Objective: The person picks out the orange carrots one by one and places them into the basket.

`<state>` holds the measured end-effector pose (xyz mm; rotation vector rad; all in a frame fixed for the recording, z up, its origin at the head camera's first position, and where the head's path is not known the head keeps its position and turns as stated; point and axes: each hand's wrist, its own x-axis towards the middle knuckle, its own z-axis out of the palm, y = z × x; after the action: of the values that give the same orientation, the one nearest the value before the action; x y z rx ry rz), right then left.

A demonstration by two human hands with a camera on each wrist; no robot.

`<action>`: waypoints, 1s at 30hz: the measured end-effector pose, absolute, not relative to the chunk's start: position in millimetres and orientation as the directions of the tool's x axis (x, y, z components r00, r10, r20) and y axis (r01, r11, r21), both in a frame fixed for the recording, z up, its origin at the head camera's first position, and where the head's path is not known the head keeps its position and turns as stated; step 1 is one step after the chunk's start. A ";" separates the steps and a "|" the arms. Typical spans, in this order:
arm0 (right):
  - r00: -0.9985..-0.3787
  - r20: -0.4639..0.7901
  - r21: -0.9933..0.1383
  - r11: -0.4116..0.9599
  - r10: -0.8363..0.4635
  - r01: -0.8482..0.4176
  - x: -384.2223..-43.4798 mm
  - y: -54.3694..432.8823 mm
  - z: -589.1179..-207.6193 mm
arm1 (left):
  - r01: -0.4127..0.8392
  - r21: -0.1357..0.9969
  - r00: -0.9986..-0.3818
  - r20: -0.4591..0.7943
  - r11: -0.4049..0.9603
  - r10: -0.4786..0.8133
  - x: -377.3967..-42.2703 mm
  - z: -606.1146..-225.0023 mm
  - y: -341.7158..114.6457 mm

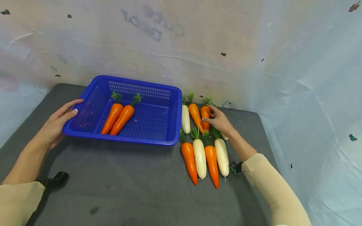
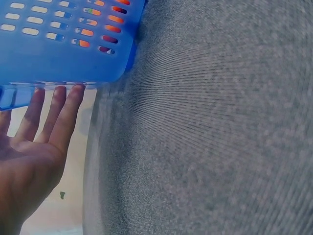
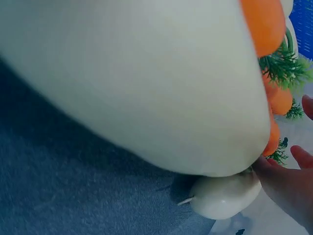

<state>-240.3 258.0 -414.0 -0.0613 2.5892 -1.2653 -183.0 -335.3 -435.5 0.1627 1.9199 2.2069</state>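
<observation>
My left hand [image 1: 57, 124] grips the left rim of a blue plastic basket [image 1: 121, 135], thumb on top; in the left wrist view its fingertips touch the basket's underside. Two orange carrots [image 1: 123, 119] with green tops lie inside. At the right, my right hand [image 1: 220, 121] reaches over a short carrot [image 1: 205, 113] in the back row. Its thumb lies across the carrot and its fingers are by the right side, spread apart in the right wrist view. Beside it lie another carrot [image 1: 195, 114] and a white radish [image 1: 185, 121]. A further white radish [image 3: 225, 198] is partly hidden.
In front, a row alternates carrots [image 1: 189, 161] and white radishes [image 1: 222, 157], close against the basket's right side. Dark grey cloth [image 1: 127, 185] covers the table. A pale sheet [image 1: 198, 62] hangs behind it and another along the right.
</observation>
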 end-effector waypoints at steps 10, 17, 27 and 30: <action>-0.947 -0.253 -0.753 0.655 -0.198 0.064 -249.5 255.2 -422.9 | -0.103 0.991 -0.974 -0.083 -0.085 0.211 -178.2 -434.4 -333.7; -0.957 -0.247 -0.711 0.699 -0.153 0.072 -253.4 257.8 -431.0 | -0.103 0.991 -0.973 -0.085 -0.079 0.213 -179.4 -435.0 -330.4; -0.951 -0.253 -0.688 0.724 -0.178 0.048 -266.7 259.2 -429.4 | -0.104 0.994 -0.976 -0.093 -0.045 0.199 -181.2 -429.8 -330.8; -0.948 -0.268 -0.670 0.740 -0.173 0.055 -270.1 257.8 -427.3 | -0.105 0.993 -0.975 -0.093 -0.048 0.200 -180.5 -429.4 -330.7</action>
<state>-270.1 257.8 -427.3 -0.0916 2.6289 -1.0261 -180.5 -330.7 -429.4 0.1027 2.0086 2.1310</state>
